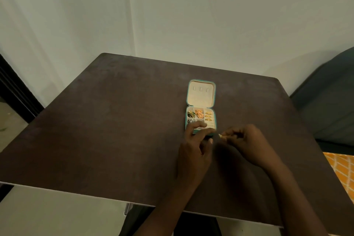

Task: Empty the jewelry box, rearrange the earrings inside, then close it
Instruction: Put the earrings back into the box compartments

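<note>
I see a dark brown table (115, 130) under the hands. Behind it, past the hands, is a plain pale wall (172, 9). Right of the hands sits a dark blue chair (329, 101) and some orange cloth (342, 170). Far left is a dark door frame (17, 94). The light is dim.

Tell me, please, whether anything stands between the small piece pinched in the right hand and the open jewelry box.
Partly. The left hand rests over the near edge of the jewelry box, its fingers covering the front compartments. The right hand holds a small pale item just beside the box's near right corner. The rear compartments are unobstructed.
</note>
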